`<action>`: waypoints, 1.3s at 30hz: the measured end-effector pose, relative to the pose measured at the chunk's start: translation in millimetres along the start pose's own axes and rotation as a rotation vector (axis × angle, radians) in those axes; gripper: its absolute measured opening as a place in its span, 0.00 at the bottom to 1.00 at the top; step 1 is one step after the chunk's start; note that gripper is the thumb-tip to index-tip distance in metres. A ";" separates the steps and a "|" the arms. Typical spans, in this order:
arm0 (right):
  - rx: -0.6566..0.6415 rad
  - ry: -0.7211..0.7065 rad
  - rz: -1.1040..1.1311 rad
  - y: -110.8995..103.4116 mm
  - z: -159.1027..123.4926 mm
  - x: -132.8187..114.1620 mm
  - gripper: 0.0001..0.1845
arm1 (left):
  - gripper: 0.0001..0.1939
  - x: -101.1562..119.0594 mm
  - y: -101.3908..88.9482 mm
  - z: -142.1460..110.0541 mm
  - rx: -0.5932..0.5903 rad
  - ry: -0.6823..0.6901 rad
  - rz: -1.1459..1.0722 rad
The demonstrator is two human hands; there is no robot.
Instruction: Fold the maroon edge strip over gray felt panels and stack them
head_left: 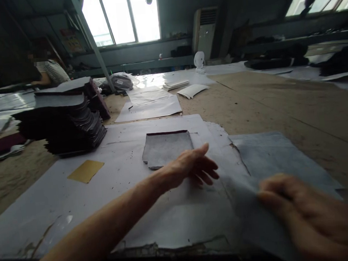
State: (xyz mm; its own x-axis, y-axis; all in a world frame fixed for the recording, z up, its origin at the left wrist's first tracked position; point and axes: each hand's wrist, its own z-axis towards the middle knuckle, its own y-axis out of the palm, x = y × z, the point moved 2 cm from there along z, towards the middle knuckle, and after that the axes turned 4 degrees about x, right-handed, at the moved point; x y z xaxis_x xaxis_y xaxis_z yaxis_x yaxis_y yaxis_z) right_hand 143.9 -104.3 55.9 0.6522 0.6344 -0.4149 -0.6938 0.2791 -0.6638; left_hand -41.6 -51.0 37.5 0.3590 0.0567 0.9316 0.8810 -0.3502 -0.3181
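Note:
My left hand [196, 167] reaches across the white sheet, its fingers apart and nothing in them. Just beyond it lies a small stack of grey fabric pieces [166, 147] with a dark maroon strip along the far edge. At the lower right, my right hand [303, 208] is blurred, with thumb and fingers pinched on the edge of a thin grey-blue sheet [246, 209]. That sheet hangs toward the table's front edge, smeared by motion. Beyond my right hand, more grey-blue sheet material [272, 155] lies flat on the table.
A tall stack of dark pieces [68, 126] stands at the left, near a yellow card [86, 171]. Worn white paper [129, 214] covers the near tabletop. Farther back are white sheets [154, 106], a small white fan [199, 61] and a person in a striped top [54, 71].

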 end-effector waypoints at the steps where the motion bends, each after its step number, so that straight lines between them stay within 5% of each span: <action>1: -0.024 -0.053 0.050 10.4 -1.5 -13.6 0.10 | 0.38 -3.6 -13.4 -11.0 -0.002 -0.044 0.012; 6: -0.013 -0.279 0.165 84.1 -10.2 -82.0 0.11 | 0.19 -14.9 -61.3 -50.1 0.062 -0.185 0.192; 12: -0.065 -0.405 0.126 123.6 -21.0 -109.6 0.10 | 0.16 -26.8 -63.7 -56.5 0.087 -0.168 0.397; 15: -0.144 -0.457 0.304 117.3 -16.3 -99.3 0.11 | 0.13 -31.6 -56.7 -59.1 0.171 -0.116 0.470; 18: -0.185 -0.365 0.399 96.1 0.3 -70.9 0.12 | 0.09 -33.2 -51.3 -63.9 0.233 -0.046 0.516; 24: -0.223 -0.280 0.030 73.5 32.3 -12.8 0.16 | 0.17 -32.2 -47.1 -71.0 0.309 0.068 0.563; 31: -0.413 -0.379 0.000 82.6 39.0 -12.9 0.12 | 0.13 -38.6 -45.2 -74.9 0.353 0.429 0.728; 39: -0.156 -0.562 -0.016 76.4 22.7 -14.4 0.15 | 0.17 -46.1 -42.7 -83.0 0.259 0.718 0.837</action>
State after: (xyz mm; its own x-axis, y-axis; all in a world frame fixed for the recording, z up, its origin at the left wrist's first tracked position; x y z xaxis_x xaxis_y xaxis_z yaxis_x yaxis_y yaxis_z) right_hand 74.5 -75.8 25.3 0.3703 0.9281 -0.0380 -0.6044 0.2096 -0.7686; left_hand -121.3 -116.3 22.8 0.6794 -0.6834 0.2672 0.5141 0.1835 -0.8379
